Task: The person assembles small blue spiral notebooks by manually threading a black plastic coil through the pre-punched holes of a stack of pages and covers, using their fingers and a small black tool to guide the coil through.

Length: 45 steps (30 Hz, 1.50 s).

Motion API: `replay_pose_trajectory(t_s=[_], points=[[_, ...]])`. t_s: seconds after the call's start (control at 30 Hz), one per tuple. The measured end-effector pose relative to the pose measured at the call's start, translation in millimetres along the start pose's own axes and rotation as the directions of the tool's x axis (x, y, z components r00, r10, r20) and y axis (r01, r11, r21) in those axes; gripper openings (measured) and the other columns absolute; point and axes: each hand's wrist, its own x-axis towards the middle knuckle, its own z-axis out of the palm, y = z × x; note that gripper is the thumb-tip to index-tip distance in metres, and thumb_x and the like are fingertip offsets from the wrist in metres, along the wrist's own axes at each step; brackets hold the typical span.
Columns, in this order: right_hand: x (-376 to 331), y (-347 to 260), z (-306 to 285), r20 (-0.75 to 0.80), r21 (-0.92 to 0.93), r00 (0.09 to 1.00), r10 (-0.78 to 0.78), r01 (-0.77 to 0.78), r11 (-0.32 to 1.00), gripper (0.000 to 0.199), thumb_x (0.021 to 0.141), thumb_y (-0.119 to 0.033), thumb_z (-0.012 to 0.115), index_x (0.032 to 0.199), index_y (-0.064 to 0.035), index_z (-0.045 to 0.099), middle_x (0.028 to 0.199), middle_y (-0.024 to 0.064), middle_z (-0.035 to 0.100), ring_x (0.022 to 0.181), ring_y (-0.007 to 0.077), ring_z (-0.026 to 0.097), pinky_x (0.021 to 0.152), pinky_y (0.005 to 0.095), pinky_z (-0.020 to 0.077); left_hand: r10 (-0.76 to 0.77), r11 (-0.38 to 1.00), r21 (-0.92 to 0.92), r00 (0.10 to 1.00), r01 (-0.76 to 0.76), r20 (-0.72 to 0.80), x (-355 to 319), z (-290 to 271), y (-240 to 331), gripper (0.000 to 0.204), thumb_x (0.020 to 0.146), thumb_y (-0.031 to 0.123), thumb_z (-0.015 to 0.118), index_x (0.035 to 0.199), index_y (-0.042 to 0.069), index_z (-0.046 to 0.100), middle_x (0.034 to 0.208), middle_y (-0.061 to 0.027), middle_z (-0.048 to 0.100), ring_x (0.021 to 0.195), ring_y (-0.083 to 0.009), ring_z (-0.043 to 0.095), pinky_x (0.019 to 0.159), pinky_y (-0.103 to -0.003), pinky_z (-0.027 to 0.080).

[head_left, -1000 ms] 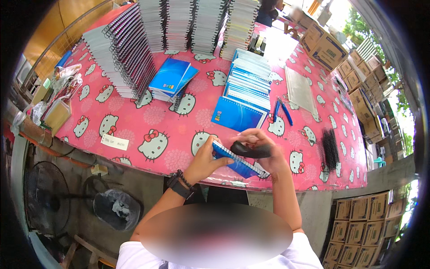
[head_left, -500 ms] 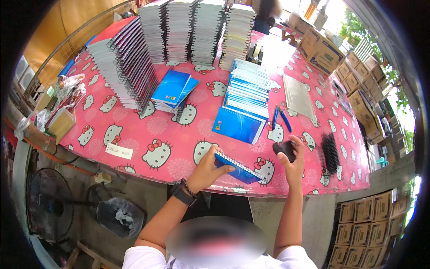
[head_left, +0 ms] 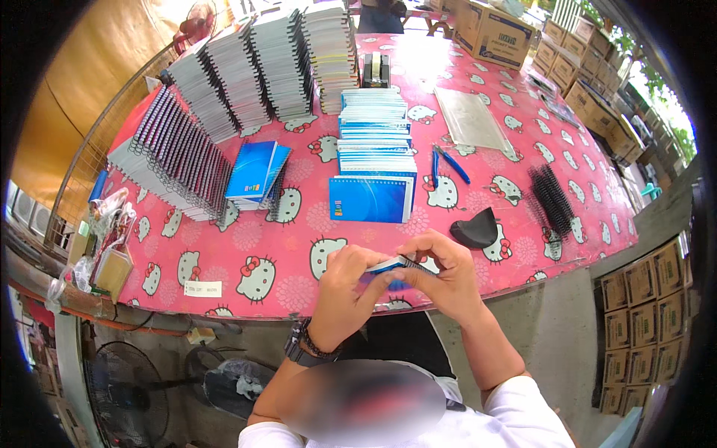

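Above the table's front edge, a small blue notebook (head_left: 387, 264) is held between my two hands, its white page edges facing up. My left hand (head_left: 345, 282) is closed on its left end, thumb underneath. My right hand (head_left: 442, 275) pinches its right end, where a dark spiral coil (head_left: 420, 264) shows along the edge; the fingers hide how far the coil runs. Just beyond my right hand, a black curved pad (head_left: 476, 228) lies on the table. Further right is a bunch of loose black coils (head_left: 553, 200).
A long row of blue-covered notebooks (head_left: 373, 199) stands ahead, beside blue-handled pliers (head_left: 452, 166). Tall stacks of spiral-bound books (head_left: 175, 153) and a few blue notebooks (head_left: 254, 170) fill the left. A clear plastic sheet (head_left: 472, 119), tape dispenser (head_left: 376, 71) and carton (head_left: 493, 33) lie farther back.
The black pad has left my right hand and now lies on the table. My right hand has moved left to the notebook, which both hands now hold. The view has shifted.
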Motion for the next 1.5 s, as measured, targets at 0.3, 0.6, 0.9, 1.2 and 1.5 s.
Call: replay_pose_trajectory(t_s=[0.3, 0.6, 0.9, 1.2, 1.5], points=[[1.5, 2.2, 5.4, -0.002, 0.008, 0.989, -0.146, 0.146, 0.989, 0.026, 0.071, -0.007, 0.077, 0.092, -0.0022, 0.061, 0.081, 0.0063, 0.058, 0.068, 0.0138, 0.055, 0.062, 0.0265, 0.0456, -0.12, 0.982, -0.15, 0.993, 0.117, -0.008, -7.4, -3.2, 0.0, 0.012, 0.08, 0.012, 0.068, 0.09, 0.005, 0.066, 0.082, -0.0078, 0.063, 0.076, -0.0234, 0.059, 0.071, -0.032, 0.043], [4.8, 6.9, 7.5, 0.035, -0.001, 0.968, -0.25, 0.251, 0.968, 0.026, 0.072, -0.01, 0.077, 0.089, -0.0017, 0.059, 0.078, 0.0067, 0.055, 0.066, 0.0146, 0.054, 0.059, 0.0269, 0.0441, -0.092, 0.987, -0.126, 0.995, 0.097, 0.045, -7.6, -10.1, -0.4, 0.009, 0.081, 0.013, 0.068, 0.088, 0.007, 0.066, 0.082, -0.0062, 0.064, 0.076, -0.0225, 0.059, 0.073, -0.032, 0.042], [4.9, -4.5, 13.6, 0.123, -0.174, 0.968, -0.219, 0.239, 0.955, 0.015, 0.084, -0.009, 0.062, 0.094, 0.0001, 0.057, 0.085, 0.0134, 0.055, 0.073, 0.0288, 0.056, 0.062, 0.0343, 0.0455, -0.134, 0.981, -0.142, 0.991, 0.132, -0.009, -12.0, -6.4, -9.9, 0.016, 0.084, 0.018, 0.067, 0.09, 0.004, 0.062, 0.082, -0.0073, 0.062, 0.075, -0.0183, 0.058, 0.069, -0.029, 0.044], [9.2, 4.0, 12.8, 0.17, -0.284, 0.957, -0.234, 0.275, 0.919, 0.025, 0.085, -0.014, 0.06, 0.105, -0.0001, 0.055, 0.094, 0.0153, 0.055, 0.088, 0.0341, 0.053, 0.079, 0.0424, 0.0425, 0.025, 1.0, 0.017, 1.0, -0.025, 0.007, 1.3, -11.2, -18.0, 0.017, 0.085, 0.019, 0.066, 0.09, 0.004, 0.06, 0.081, -0.0078, 0.06, 0.078, -0.0187, 0.056, 0.069, -0.031, 0.042], [10.1, 25.7, -24.1, -0.13, -0.26, 0.991, -0.045, 0.01, 0.966, 0.047, 0.084, -0.014, 0.064, 0.126, -0.0002, 0.049, 0.116, 0.0174, 0.056, 0.101, 0.0265, 0.056, 0.088, 0.037, 0.0436, 0.0, 0.826, 0.563, 1.0, 0.001, -0.002, 141.9, -130.9, -104.9, 0.024, 0.088, 0.026, 0.05, 0.087, 0.006, 0.062, 0.09, -0.0132, 0.062, 0.087, -0.0295, 0.056, 0.078, -0.048, 0.036]])
